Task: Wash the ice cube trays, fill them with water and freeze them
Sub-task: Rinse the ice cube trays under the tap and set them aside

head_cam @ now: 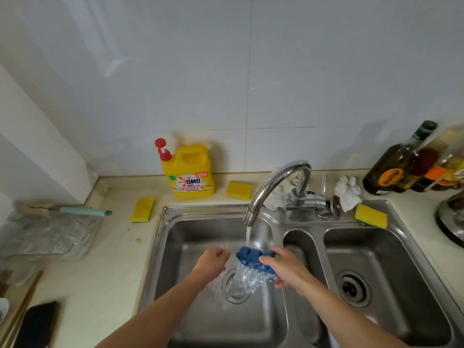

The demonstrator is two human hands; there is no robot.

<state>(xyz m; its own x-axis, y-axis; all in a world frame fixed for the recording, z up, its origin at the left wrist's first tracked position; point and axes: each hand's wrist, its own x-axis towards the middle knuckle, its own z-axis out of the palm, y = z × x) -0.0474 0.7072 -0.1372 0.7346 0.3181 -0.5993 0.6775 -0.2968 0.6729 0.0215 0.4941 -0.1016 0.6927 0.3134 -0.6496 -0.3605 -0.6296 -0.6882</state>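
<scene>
- While water runs from the tap (276, 182), I see the stream (248, 234) landing on the blue tray (251, 256), which sits straight below the spout, over the left basin of the sink (175, 237).
- My view shows the right hand (283, 267) gripping the tray's right end, thumb on top and fingers curled beneath.
- Water spills off the tray's near edge towards the drain (234, 290), also below the spout.
- The left hand (213, 259) is below and left of the spout, just beside the tray with a small gap between them. Its fingers are curled in, and I cannot tell whether they hold anything.
- A yellow jug (190, 172) with a red pump stands at the wall, left of the tap.
- One sponge (239, 190) lies between jug and tap, a second sponge (142, 209) farther left of the tap, and a third sponge (371, 216) right of the tap on the sink's rim.
- A white cloth (347, 192) is bunched just right of the tap, and dark bottles (401, 167) stand farther right.
- A brush (75, 210) lies far left of the tap.
</scene>
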